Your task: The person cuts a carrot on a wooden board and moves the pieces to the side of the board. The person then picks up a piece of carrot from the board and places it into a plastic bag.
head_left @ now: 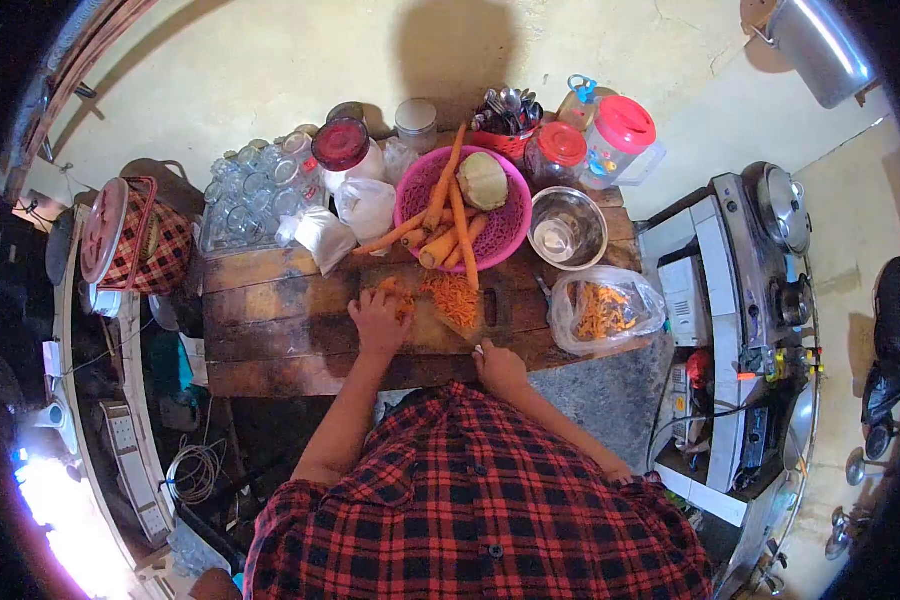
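On a wooden cutting board (pixel 432 335), my left hand (pixel 378 318) lies with its fingers spread at the edge of some cut carrot pieces (pixel 398 292). My right hand (pixel 501 368) is wrapped round the handle of a knife (pixel 462 328), whose blade points up and left over the board. Just beyond the blade is a heap of shredded carrot (pixel 452 298). Behind the board stands a pink plastic basket (pixel 518 225) with several whole carrots (pixel 438 250) and a pale round vegetable (pixel 484 182); some carrots stick out over its rim.
A clear plastic bag (pixel 645 310) with cut carrot lies right of the board, below a steel bowl (pixel 597 240). Drinking glasses (pixel 255 190) on a tray, white bags (pixel 325 240) and lidded jars (pixel 557 150) line the wooden table's (pixel 260 350) back. A stove (pixel 745 250) stands right.
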Action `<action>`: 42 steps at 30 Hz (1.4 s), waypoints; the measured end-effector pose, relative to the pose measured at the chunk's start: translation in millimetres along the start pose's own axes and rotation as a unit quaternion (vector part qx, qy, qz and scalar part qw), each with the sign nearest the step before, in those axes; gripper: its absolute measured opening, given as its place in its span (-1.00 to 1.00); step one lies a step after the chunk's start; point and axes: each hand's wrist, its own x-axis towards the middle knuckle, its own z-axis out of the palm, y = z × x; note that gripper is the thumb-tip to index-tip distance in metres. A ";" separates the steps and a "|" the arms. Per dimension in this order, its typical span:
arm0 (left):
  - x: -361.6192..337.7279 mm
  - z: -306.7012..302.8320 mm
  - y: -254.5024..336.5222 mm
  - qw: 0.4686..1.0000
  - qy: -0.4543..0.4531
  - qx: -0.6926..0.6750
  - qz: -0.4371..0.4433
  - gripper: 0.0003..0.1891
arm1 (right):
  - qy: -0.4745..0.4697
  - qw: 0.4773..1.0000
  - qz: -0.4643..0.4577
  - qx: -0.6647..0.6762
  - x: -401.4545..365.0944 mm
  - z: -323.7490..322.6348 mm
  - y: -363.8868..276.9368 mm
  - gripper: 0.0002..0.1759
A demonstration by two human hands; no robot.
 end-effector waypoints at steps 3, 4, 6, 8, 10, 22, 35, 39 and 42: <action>-2.0 3.5 -9.1 1.000 0.000 0.001 0.029 -0.76 | 0.013 1.000 0.013 -0.004 9.0 3.2 1.5 -0.65; -2.8 9.8 -12.6 1.000 0.001 0.002 0.027 -0.76 | 0.010 1.000 0.013 0.001 9.9 1.2 0.6 -0.65; -0.7 16.1 -14.5 1.000 -0.015 -0.003 0.028 -0.79 | 0.005 1.000 0.011 0.006 9.2 -3.7 -1.8 -0.64; 0.2 15.3 -13.7 0.999 -0.001 -0.022 0.024 -0.81 | 0.003 1.000 0.004 0.010 6.5 -9.3 -5.6 -0.65; 2.5 7.1 -7.3 0.999 0.012 -0.043 0.021 -0.82 | 0.011 1.000 0.000 0.011 5.4 -7.9 -4.6 -0.65; -46.9 36.6 20.4 0.964 -0.070 -0.189 0.171 -0.79 | 0.027 0.999 -0.008 0.027 -0.9 -3.3 2.8 -0.65; -51.5 -5.0 4.6 0.979 0.039 -0.201 0.019 -0.85 | -0.034 0.997 0.008 0.070 2.2 46.6 16.4 -0.66; -48.4 -6.9 1.9 0.977 0.032 -0.207 -0.027 -0.87 | -0.100 0.987 -0.012 0.127 16.9 51.3 0.6 -0.66; -44.7 -6.0 12.3 0.969 0.053 -0.240 -0.004 -0.85 | -0.078 0.984 -0.073 0.141 17.2 54.0 -2.6 -0.67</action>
